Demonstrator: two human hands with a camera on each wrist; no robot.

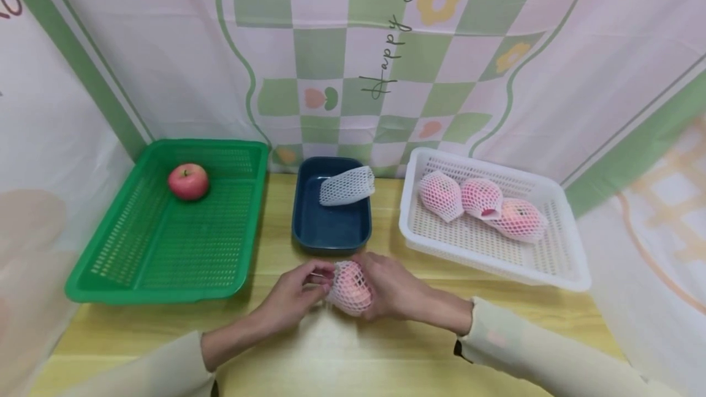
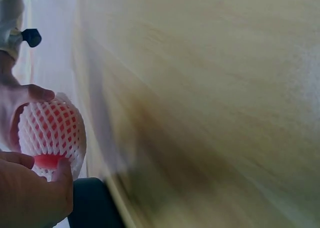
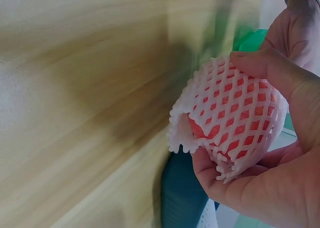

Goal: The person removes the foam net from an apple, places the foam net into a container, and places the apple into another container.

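Note:
Over the table's front half, my right hand (image 1: 394, 287) grips an apple (image 1: 352, 290) wrapped in a white foam net. Its thumb lies over one side of the netted fruit, with fingers curled below. My left hand (image 2: 35, 188) is at the net's open end, thumb and fingertips bent at the rim of the foam net (image 2: 52, 125). Red skin shows between those fingertips. The right wrist view shows the frayed net opening, and there most of the left hand's fingers are hidden behind the fruit.
A green basket (image 1: 250, 219) on the left holds one bare apple (image 1: 188, 181). In the dark blue bin (image 1: 331, 234) at centre lies a loose foam net (image 1: 347, 187). The white basket (image 1: 441, 249) on the right holds three netted apples (image 1: 482, 197). A checked curtain (image 1: 375, 54) hangs behind.

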